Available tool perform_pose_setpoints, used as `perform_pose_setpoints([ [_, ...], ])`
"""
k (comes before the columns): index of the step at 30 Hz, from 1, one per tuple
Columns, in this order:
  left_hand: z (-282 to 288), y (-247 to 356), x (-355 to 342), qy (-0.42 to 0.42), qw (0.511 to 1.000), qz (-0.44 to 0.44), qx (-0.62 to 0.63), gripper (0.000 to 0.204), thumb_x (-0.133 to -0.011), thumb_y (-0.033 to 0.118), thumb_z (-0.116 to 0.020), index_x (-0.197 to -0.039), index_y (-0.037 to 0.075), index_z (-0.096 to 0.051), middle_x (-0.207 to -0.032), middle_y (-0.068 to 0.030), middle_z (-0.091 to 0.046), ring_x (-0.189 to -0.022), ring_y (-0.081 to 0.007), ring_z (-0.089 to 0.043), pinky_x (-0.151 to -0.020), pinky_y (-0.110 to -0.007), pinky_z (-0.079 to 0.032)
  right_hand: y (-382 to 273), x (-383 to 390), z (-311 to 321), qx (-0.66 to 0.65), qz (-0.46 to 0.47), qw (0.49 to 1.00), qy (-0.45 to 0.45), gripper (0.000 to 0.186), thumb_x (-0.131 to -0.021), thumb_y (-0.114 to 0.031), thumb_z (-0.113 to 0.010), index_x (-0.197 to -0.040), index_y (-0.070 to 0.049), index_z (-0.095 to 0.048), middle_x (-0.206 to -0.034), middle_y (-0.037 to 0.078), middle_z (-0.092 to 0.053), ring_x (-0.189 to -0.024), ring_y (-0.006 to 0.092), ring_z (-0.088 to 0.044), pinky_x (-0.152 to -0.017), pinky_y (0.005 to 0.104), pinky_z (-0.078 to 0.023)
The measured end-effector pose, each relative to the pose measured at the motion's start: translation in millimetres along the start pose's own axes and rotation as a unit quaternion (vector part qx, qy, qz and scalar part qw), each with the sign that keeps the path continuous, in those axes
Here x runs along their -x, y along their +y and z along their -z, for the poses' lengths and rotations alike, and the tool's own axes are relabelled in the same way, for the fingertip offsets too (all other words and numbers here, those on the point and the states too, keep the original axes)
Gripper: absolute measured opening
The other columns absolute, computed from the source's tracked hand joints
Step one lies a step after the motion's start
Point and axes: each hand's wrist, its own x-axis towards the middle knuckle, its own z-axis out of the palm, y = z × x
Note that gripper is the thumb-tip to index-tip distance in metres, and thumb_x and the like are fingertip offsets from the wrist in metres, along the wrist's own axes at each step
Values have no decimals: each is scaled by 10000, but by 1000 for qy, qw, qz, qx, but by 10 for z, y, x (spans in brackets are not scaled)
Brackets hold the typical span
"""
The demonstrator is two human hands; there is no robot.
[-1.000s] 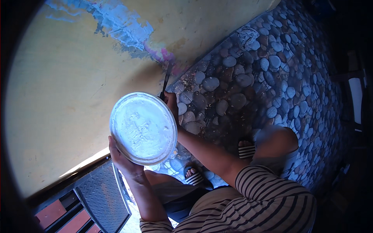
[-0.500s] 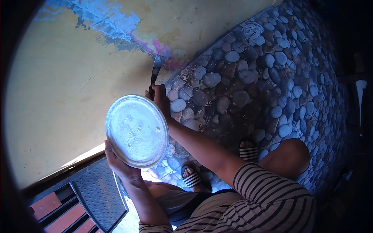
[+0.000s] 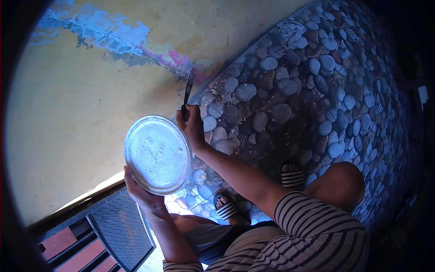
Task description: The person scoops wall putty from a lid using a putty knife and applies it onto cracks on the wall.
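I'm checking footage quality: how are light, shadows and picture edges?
Head view: glare bleaches grey pebble-patterned floor below the round pale container; head view: shadow on yellow wall left of the thin dark scraper; head view: black curved rim left, right side dim.

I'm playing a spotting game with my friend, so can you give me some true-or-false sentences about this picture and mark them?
1. The left grip holds a round, pale, rimmed disc coated with whitish paste. True.
2. The right grip is empty. False: it holds a thin, dark-handled scraper.
3. The yellowish painted wall has a pink patch. True.
4. A green carpet lies below. False: it's a grey-brown, stone-patterned floor.
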Motion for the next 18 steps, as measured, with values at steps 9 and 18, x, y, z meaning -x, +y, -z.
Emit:
perform_pose_setpoints([
  [9,-121,-52,-46,-4,1000,7,-2,547,-1051,400,-338,-1389,-7,-478,-1330,-166,-571,-1204,-290,-578,-1028,-429,-461,99,-52,6,31,52,998,1,309,-934,-169,-640,-1129,-6,-464,-986,205,-557,-804,412,-628,-658,482,-509],
  [18,-118,-93,-86,-15,1000,5,-3,556,-1047,413,-344,-1389,-3,-479,-1330,-164,-572,-1205,-292,-579,-1032,-434,-459,61,-14,26,36,43,998,-2,298,-942,-177,-635,-1130,-20,-464,-933,196,-574,-777,397,-649,-621,462,-518],
])
